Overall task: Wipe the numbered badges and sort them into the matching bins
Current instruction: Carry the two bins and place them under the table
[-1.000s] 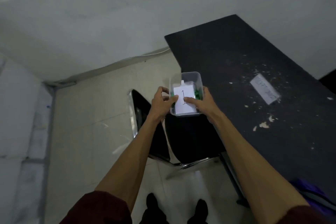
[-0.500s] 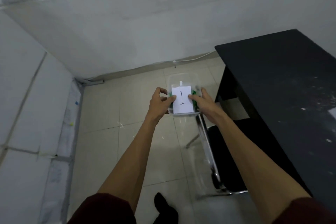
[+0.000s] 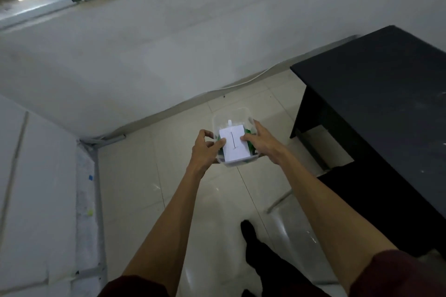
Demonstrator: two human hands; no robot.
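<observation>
One clear bin [image 3: 230, 110] — its white label [image 3: 234, 144] marked "1", green pieces [image 3: 248, 131] inside — is held in the air above the tiled floor [image 3: 135, 176], left of the black table [image 3: 386, 84]. The left hand [image 3: 205, 149] grips its left side, thumb on the label's edge. The right hand [image 3: 261, 143] clasps the right side, fingers along the wall — both arms reach forward.

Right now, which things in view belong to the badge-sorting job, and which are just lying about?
Job: clear bin, gripped by left hand and right hand; paper label marked 1, lying on it; green pieces inside, likely badges.

Lying about: black table; black chair; white cable along the wall.
</observation>
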